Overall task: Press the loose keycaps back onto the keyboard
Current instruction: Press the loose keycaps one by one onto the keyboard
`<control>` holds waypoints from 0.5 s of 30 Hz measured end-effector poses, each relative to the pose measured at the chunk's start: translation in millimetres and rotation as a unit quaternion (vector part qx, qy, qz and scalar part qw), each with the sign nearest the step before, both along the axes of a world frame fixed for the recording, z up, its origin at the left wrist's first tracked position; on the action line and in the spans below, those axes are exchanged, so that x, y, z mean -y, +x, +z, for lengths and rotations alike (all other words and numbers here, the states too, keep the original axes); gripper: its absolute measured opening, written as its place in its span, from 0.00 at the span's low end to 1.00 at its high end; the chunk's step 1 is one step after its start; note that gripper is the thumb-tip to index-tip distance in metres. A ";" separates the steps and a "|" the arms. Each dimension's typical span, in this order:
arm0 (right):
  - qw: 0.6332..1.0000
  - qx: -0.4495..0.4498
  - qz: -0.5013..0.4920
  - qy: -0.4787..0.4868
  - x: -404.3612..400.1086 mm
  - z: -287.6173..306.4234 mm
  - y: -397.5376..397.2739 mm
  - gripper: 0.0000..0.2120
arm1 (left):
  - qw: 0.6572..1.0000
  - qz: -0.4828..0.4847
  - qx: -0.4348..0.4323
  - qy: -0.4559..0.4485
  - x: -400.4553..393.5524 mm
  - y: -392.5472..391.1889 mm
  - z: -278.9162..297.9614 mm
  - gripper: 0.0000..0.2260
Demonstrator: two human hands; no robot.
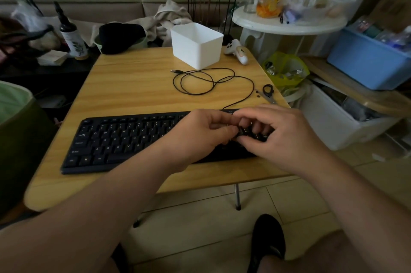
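I have both hands over the right end of the black keyboard (124,139), which lies across the near part of the wooden folding table (138,85). My left hand (200,137) has its thumb and curled fingers drawn together toward a small dark piece at the middle of the two hands, which I take to be a loose keycap (241,132); the fingers seem to pinch it, though they hide most of it. My right hand (278,137) arches over the same spot with its fingers bent down onto the keys, and I cannot tell whether it grips the cap too or only steadies it. I think I hold it this way so one hand can line the cap up over its socket while the other pushes straight down.

The keyboard's right end is under my hands, so I cannot see which sockets are bare. Its cable (206,81) runs from the back edge in loose loops toward the white plastic bin (196,44) beyond it. Two tiny dark bits (258,94) lie behind the keyboard's right corner, just beside a pair of small scissors (268,93); they may be more caps, but they are too small to be sure.

The keyboard's right end sits close to the table's right edge, so a slipped cap could roll off to the tiled floor (222,210). Behind the keyboard the tabletop gives open room.
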State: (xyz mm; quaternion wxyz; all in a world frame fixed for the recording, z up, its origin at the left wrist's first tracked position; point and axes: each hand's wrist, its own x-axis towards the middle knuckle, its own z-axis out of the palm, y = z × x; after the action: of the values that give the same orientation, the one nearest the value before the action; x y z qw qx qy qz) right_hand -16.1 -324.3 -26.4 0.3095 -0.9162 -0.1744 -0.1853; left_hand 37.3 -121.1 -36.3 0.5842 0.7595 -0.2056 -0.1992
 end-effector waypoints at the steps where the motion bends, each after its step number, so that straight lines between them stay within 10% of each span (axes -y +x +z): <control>1: 1.000 0.000 -0.002 -0.001 -0.6 -0.1 -0.3 0.20 | 1.000 0.005 -0.007 -0.002 0.3 0.4 0.5 0.09; 15: 0.994 0.093 -0.046 -0.025 -4.3 -8.2 1.8 0.12 | 0.993 0.033 -0.098 -0.058 0.9 1.7 0.6 0.02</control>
State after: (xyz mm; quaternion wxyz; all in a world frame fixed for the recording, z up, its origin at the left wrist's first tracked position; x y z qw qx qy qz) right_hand -14.3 -320.1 -34.5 0.2603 -0.9095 -0.1646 -0.2791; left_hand 39.0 -122.0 -35.6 0.6510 0.7073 -0.1337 -0.2408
